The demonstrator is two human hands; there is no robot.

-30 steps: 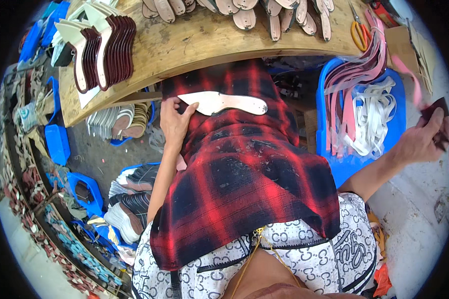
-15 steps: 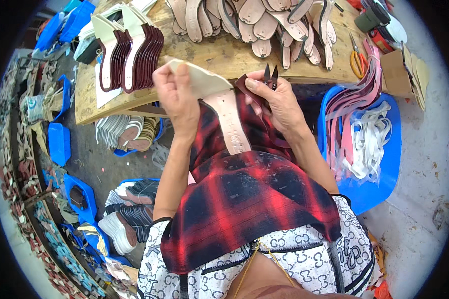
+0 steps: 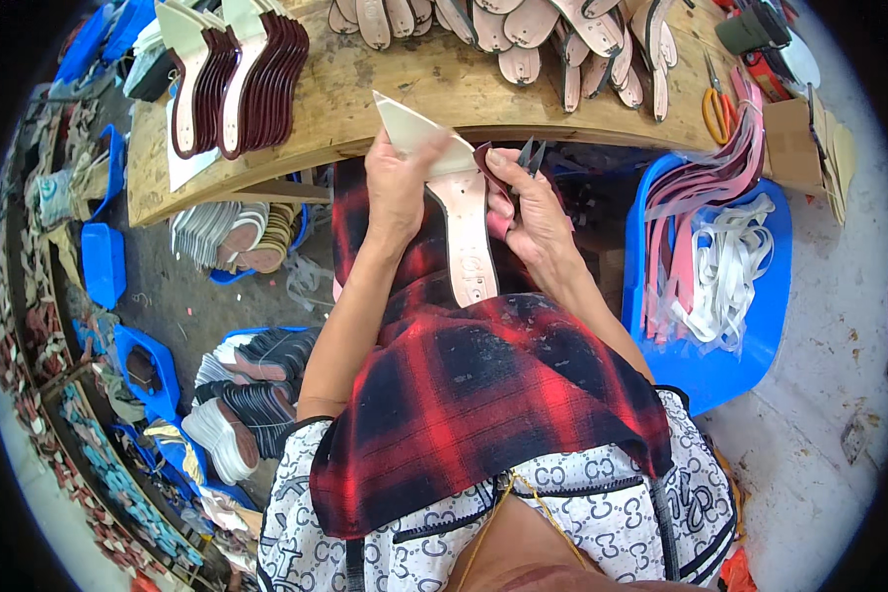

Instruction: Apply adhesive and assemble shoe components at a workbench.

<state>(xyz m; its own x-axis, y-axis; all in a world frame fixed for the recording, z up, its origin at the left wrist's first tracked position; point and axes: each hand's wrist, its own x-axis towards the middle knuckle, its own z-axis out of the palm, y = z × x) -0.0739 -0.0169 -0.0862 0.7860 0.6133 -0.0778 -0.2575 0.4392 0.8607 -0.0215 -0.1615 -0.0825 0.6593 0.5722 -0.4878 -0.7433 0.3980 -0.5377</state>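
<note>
Left hand (image 3: 397, 187) grips pale shoe insole (image 3: 454, 202) over plaid lap cloth (image 3: 483, 395). Right hand (image 3: 528, 212) pinches maroon strap (image 3: 490, 170) plus thread snips (image 3: 529, 153), near workbench (image 3: 365, 94) front edge.

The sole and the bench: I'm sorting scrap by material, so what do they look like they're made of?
The sole in the left hand: stiff board or leather-like sheet, matte, pale with a pinkish heel end; it holds its pointed shape unsupported. The bench: bare unfinished wood, showing grain, stains and a worn edge.
</note>
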